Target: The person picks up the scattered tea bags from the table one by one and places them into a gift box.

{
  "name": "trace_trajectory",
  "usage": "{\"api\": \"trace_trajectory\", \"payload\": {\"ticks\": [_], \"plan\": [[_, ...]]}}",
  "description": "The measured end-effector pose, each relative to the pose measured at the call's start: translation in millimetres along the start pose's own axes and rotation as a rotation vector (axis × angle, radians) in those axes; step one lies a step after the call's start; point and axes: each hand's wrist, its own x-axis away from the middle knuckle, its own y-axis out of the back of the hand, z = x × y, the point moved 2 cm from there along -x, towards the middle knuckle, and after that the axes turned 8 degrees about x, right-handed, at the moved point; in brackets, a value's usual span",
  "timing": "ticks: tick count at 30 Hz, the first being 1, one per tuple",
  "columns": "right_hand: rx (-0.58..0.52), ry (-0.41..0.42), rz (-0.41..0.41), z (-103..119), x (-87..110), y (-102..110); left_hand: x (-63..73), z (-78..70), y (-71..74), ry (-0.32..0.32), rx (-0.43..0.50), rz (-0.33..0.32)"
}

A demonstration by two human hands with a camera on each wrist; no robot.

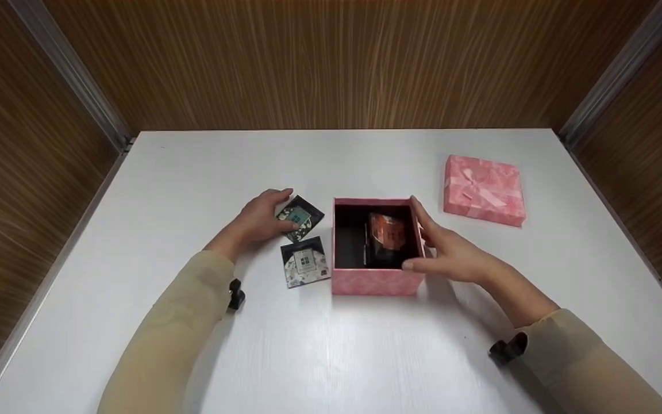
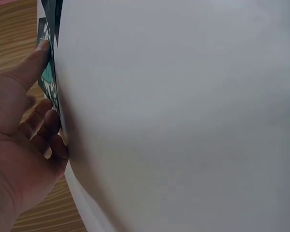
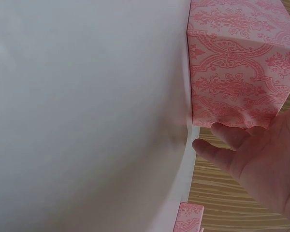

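Observation:
In the head view, my left hand (image 1: 262,218) is at a small square dark packet (image 1: 302,214) with a green label and floral print. Its thumb lies over the packet and its fingers are at the edge, pinching it at the table. Just below lies a second square packet, black and white (image 1: 305,261). My right hand (image 1: 449,253) holds the right side of an open pink gift box (image 1: 374,283), thumb at the near corner and index finger at the far one. Inside the box's right half sits a stack of dark packets, the top one orange (image 1: 388,231); its bottom is hidden.
A pink box lid (image 1: 483,192) with a ribbon bow lies at the back right of the white table (image 1: 337,345). Wood-grain panels (image 1: 331,63) rise behind the table and along both sides.

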Motion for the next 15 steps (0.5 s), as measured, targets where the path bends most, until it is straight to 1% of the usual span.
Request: {"api": "trace_trajectory", "payload": {"ticks": [3,15], "plan": [[-0.005,0.002,0.002,-0.1,-0.3,0.4,-0.3,-0.4,1.2,0.001,0.008,-0.002],[-0.010,0.010,0.004,-0.3,0.2,0.0,-1.5,2.4,0.8,-0.031,0.021,-0.006]]}}
